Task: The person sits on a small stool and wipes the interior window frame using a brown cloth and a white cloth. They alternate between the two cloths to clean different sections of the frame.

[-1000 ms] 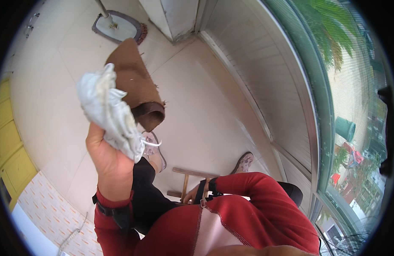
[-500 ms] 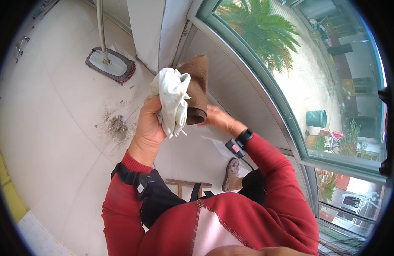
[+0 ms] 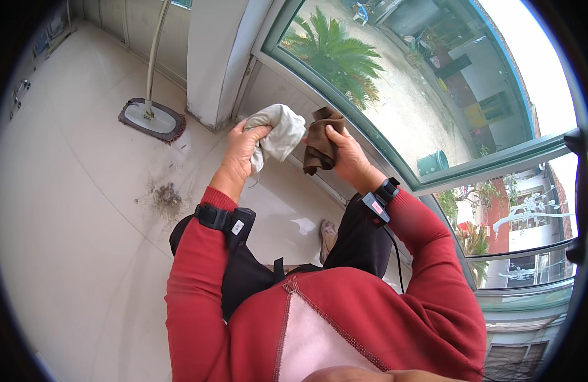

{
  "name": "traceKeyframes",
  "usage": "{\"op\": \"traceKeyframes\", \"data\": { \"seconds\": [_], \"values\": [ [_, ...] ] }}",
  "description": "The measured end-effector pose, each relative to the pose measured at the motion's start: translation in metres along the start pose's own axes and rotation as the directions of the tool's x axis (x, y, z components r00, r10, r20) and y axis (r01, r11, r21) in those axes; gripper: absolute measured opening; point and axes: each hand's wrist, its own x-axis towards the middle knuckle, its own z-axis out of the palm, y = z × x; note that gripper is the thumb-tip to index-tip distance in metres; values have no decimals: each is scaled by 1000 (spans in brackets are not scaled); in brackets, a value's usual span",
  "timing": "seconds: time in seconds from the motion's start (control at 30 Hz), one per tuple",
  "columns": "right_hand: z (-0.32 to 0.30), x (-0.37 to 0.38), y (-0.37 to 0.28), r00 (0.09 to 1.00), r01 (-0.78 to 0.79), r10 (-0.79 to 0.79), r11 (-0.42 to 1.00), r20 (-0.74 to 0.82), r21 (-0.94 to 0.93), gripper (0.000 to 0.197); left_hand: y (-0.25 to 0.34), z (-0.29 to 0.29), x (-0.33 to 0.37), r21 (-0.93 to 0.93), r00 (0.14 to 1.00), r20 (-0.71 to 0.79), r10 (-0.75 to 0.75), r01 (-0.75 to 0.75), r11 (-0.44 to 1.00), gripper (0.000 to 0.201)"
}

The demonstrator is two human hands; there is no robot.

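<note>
My left hand (image 3: 242,149) is closed around a bunched white cloth (image 3: 278,130), with a thin thread hanging from its lower side. To the right of it, my right hand (image 3: 352,159) grips a folded brown cloth (image 3: 321,141), thumb on the near face and fingers hidden behind. The two cloths are held up side by side in front of the low wall panel, with a narrow gap between them. Both my wrists carry black straps with small boxes.
A flat mop (image 3: 152,121) stands on the tiled floor (image 3: 71,191) at the left, by a white pillar (image 3: 219,57). A heap of grey dirt (image 3: 165,196) lies nearer. Along the right runs a green-framed window (image 3: 396,167), with a palm and a green bucket (image 3: 433,163) outside.
My right hand has come up and now holds the brown cloth, apart from the white one. The view has shifted, and the wooden piece by my legs is mostly hidden.
</note>
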Motion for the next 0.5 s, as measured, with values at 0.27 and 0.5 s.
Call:
{"op": "traceKeyframes", "data": {
  "seconds": [0.27,0.5],
  "values": [
    [-17,-17,-9,959,12,-17,1000,284,17,45,-7,2,9,97,998,-24,58,-56,994,40],
    [-40,-1,18,986,5,-25,993,166,121,44,-42,36,2,690,980,192,-53,-96,718,46]
  ]
}}
